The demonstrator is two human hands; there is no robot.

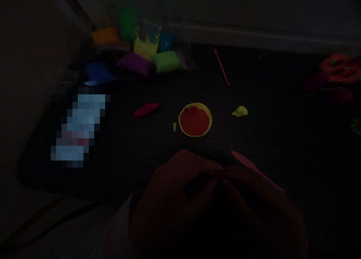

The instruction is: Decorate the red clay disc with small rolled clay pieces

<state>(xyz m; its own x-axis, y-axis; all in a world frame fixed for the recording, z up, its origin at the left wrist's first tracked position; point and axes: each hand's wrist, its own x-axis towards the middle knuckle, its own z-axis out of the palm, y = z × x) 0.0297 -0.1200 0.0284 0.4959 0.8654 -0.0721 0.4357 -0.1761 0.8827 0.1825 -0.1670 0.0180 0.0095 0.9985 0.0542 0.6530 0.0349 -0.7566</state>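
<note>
The scene is very dark. My left hand and my right hand meet low in the middle, fingers curled and pinched together at about the same spot; what they hold is hidden. A pink flat modelling tool lies beside my right hand, possibly under its fingers. Beyond the hands, a round clay disc, red with a yellow rim, lies on the dark ribbed mat. Around it lie a yellow clay lump, a tiny green bit and a red clay roll.
Several bags of coloured clay are piled at the back left. A thin pink stick lies behind the disc. A lit, blurred screen sits on the left. Coloured objects lie at the right edge.
</note>
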